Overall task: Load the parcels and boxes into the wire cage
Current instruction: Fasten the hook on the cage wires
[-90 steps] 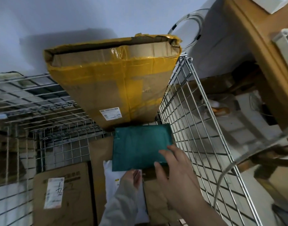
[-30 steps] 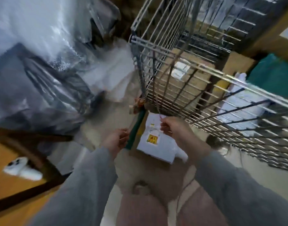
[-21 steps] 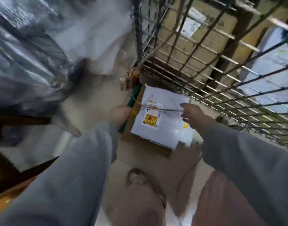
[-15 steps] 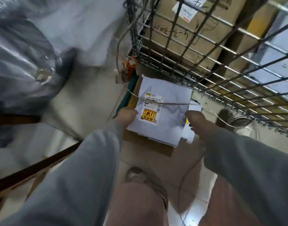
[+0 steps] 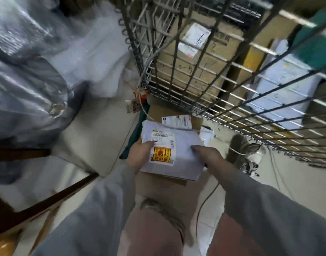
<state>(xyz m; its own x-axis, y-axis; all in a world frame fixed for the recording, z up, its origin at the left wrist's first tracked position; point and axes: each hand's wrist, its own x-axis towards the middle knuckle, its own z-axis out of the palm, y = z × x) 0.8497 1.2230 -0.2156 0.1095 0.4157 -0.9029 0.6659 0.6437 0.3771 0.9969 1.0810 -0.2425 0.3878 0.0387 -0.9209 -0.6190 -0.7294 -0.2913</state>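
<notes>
1. Both hands are down on the white mailer [image 5: 178,146], one at each side: the left hand [image 5: 140,156] grips the left edge with its thumb lying over the label, and the right hand [image 5: 207,156] pinches the right edge.
2. The mailer sits on top of a small pile on the floor, a flat cardboard parcel [image 5: 177,117] under it and a green packet [image 5: 134,137] poking out on the left.
3. The key relation: the wire cage [image 5: 204,61] stands directly beyond the hands, far and to the right. The mailer's long axis runs near to far, towards the cage.
4. Neither hand is clearly nearer, so I'd expect a two-handed lift up and over the mesh.
5. The count: one mailer in hand, two more visible items beneath. Inside the cage, one big brown box [image 5: 201,58], a white parcel [image 5: 280,93] and a teal one [image 5: 317,47].
</notes>
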